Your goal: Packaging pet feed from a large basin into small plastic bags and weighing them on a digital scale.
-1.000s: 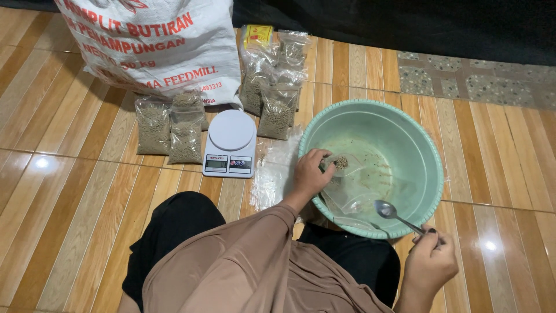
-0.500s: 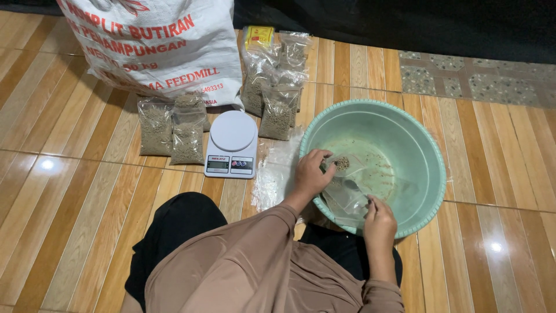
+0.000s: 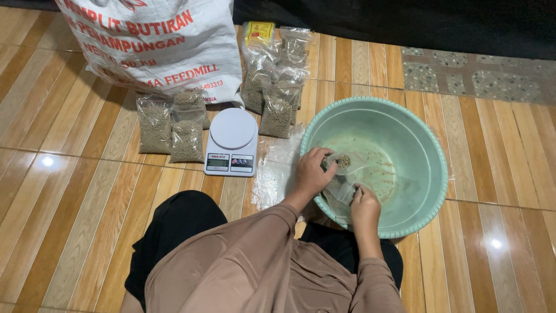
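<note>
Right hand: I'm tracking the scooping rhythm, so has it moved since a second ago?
Yes. The right hand has swung left and forward, from outside the green basin rim to the clear bag inside it.

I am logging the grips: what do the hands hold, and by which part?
Both the left hand and right hand hold a clear plastic bag by its open top.

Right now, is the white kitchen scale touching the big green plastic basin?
Apart. The head view shows the white kitchen scale left of the green plastic basin, with wooden floor and clear bags between.
</note>
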